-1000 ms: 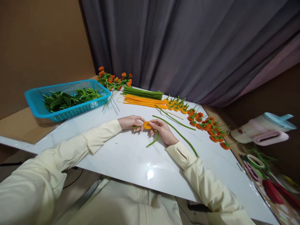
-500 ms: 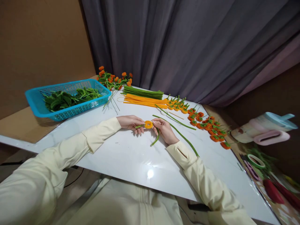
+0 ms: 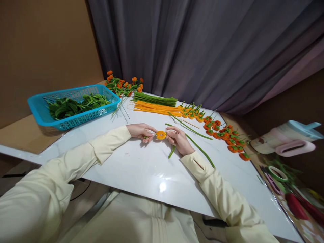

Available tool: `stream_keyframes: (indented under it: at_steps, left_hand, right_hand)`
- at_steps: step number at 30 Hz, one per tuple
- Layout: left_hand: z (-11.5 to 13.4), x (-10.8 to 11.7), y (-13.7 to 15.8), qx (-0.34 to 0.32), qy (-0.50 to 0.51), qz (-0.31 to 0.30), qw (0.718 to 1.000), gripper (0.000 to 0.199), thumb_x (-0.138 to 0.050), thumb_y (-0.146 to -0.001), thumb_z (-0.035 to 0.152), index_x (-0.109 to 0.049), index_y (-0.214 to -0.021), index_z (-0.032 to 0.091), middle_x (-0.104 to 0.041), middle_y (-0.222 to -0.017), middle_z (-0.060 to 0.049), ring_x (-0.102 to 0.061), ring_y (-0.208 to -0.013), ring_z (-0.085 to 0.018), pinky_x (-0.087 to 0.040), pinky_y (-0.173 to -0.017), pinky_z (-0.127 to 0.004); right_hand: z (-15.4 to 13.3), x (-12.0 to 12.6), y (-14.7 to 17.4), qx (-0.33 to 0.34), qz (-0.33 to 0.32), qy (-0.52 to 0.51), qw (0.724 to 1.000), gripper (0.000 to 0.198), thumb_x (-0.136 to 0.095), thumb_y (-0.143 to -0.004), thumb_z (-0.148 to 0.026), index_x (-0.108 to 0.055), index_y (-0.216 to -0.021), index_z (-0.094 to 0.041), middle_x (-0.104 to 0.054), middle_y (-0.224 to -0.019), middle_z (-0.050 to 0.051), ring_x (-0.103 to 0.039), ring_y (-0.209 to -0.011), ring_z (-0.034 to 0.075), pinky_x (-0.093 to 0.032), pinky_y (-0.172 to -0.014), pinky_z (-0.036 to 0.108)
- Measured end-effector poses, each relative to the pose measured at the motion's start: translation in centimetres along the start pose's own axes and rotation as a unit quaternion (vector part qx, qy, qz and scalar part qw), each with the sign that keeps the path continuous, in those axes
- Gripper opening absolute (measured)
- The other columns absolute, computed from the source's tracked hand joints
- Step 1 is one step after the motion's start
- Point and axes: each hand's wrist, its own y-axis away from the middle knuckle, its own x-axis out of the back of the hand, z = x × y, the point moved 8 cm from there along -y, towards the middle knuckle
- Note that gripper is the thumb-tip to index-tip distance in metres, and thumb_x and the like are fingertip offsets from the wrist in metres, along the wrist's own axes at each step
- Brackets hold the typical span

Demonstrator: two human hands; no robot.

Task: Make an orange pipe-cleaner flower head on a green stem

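Observation:
A small yellow pipe-cleaner flower (image 3: pixel 161 132), shaped like a ring, is held above the middle of the white table (image 3: pixel 131 168). My left hand (image 3: pixel 142 130) pinches it from the left side, fingers closed. From the other side my right hand (image 3: pixel 179 140) pinches its edge between thumb and forefinger. A green pipe cleaner (image 3: pixel 171 152) hangs below my right hand; a bit of green also shows by my left fingers. Beside my right wrist a long green pipe cleaner (image 3: pixel 199 149) lies on the table, and another (image 3: pixel 192 129) lies farther back.
A blue basket (image 3: pixel 35 111) of green leaves stands left. Behind lie finished orange flowers (image 3: pixel 118 84), green pipe cleaners (image 3: pixel 154 99) and yellow ones (image 3: pixel 155 108). Yellow flower heads (image 3: pixel 191 115) and orange ones (image 3: pixel 225 136) sit right, near a tumbler (image 3: pixel 286 136), tape (image 3: pixel 277 173) and red-handled tool (image 3: pixel 296 206).
The yellow flower has turned a little in my fingers, and its lower edge now looks scalloped. The hanging green end has swung right, and the green end on the left is mostly covered now.

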Motion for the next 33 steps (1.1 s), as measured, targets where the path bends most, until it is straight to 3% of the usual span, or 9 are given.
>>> stream_keyframes:
  at_steps: [6,10,14,21,27,33]
  left_hand:
    - [0.3,-1.5,0.0,0.002,0.001,-0.011,1.000,0.047,-0.069,-0.068,0.043,-0.056,-0.100,0.011,-0.068,-0.086,-0.011,-0.065,-0.069,-0.017,-0.047,-0.056,-0.023]
    - [0.2,-2.1,-0.4,-0.012,-0.018,-0.002,1.000,0.042,-0.070,-0.068,0.041,-0.058,-0.092,0.009,-0.067,-0.070,-0.007,-0.062,-0.056,-0.013,-0.047,-0.055,-0.023]
    - [0.0,-1.9,-0.4,-0.019,-0.038,-0.021,0.999,0.041,-0.071,-0.068,0.036,-0.057,-0.096,0.010,-0.064,-0.058,-0.002,-0.056,-0.043,-0.009,-0.041,-0.045,-0.019]
    - [-0.1,-1.4,-0.3,-0.010,-0.055,-0.028,0.998,0.053,-0.068,-0.071,0.034,-0.051,-0.114,0.008,-0.062,-0.053,-0.001,-0.056,-0.043,-0.011,-0.038,-0.040,-0.018]
    - [-0.2,-1.4,-0.3,0.001,-0.047,-0.017,0.999,0.056,-0.071,-0.068,0.035,-0.051,-0.114,0.009,-0.062,-0.052,0.000,-0.057,-0.043,-0.012,-0.040,-0.042,-0.019]
    - [0.4,-2.2,-0.4,-0.022,-0.015,0.008,1.000,0.044,-0.067,-0.070,0.045,-0.059,-0.096,0.009,-0.069,-0.083,-0.012,-0.066,-0.067,-0.016,-0.049,-0.057,-0.024]
  right_hand:
    - [0.0,-0.9,0.0,0.012,-0.038,0.024,0.999,0.029,-0.070,-0.065,-0.031,-0.054,-0.085,-0.016,-0.055,-0.051,-0.005,-0.037,-0.033,0.004,-0.022,-0.029,0.015]
    - [0.0,-1.5,0.1,0.024,-0.052,0.032,0.998,0.028,-0.069,-0.067,-0.033,-0.055,-0.085,-0.016,-0.054,-0.051,-0.006,-0.041,-0.035,0.005,-0.029,-0.032,0.016]
    - [0.0,-1.3,0.1,0.024,-0.044,0.036,0.998,0.028,-0.068,-0.068,-0.033,-0.055,-0.085,-0.016,-0.053,-0.050,-0.007,-0.039,-0.033,0.004,-0.025,-0.031,0.016]
    - [-0.1,-0.8,0.1,0.010,-0.028,0.037,0.999,0.031,-0.071,-0.065,-0.032,-0.053,-0.084,-0.017,-0.055,-0.050,-0.006,-0.034,-0.032,0.003,-0.019,-0.031,0.015]
    - [-0.1,-0.6,0.1,0.008,-0.026,0.038,0.999,0.031,-0.071,-0.064,-0.031,-0.051,-0.084,-0.017,-0.054,-0.049,-0.006,-0.029,-0.031,0.002,-0.016,-0.031,0.015]
    - [-0.1,-1.8,0.3,0.030,-0.047,0.055,0.997,0.029,-0.069,-0.067,-0.035,-0.052,-0.082,-0.017,-0.052,-0.050,-0.007,-0.036,-0.032,0.004,-0.022,-0.030,0.016]
